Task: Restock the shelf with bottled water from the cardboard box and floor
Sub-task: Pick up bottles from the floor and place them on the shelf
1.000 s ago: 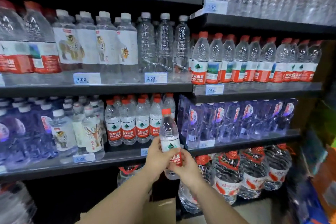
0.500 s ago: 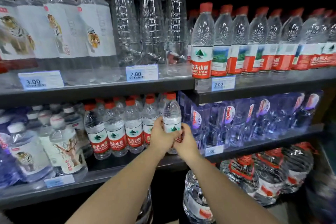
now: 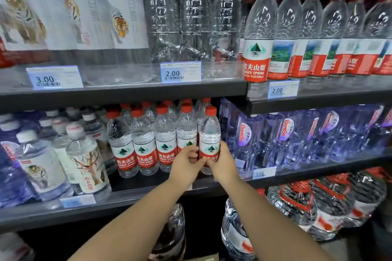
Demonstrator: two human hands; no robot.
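Note:
A small red-capped water bottle (image 3: 209,133) with a red and white label stands upright at the right end of a row of matching bottles (image 3: 144,144) on the middle shelf (image 3: 127,201). My left hand (image 3: 185,165) and my right hand (image 3: 221,162) both wrap its lower part from either side. Its base sits at shelf level, though my hands hide whether it touches the board. The cardboard box is out of view, apart from a brown sliver at the bottom edge.
Purple-tinted bottles (image 3: 297,133) stand right of the row, tiger-label bottles (image 3: 84,154) left. The upper shelf (image 3: 127,89) carries tall clear and red-capped bottles and price tags. Large wrapped jugs (image 3: 331,203) fill the bottom shelf.
Both hands have carried the bottle up and forward from below the shelf edge into the row's right end. The camera has come closer to the shelves.

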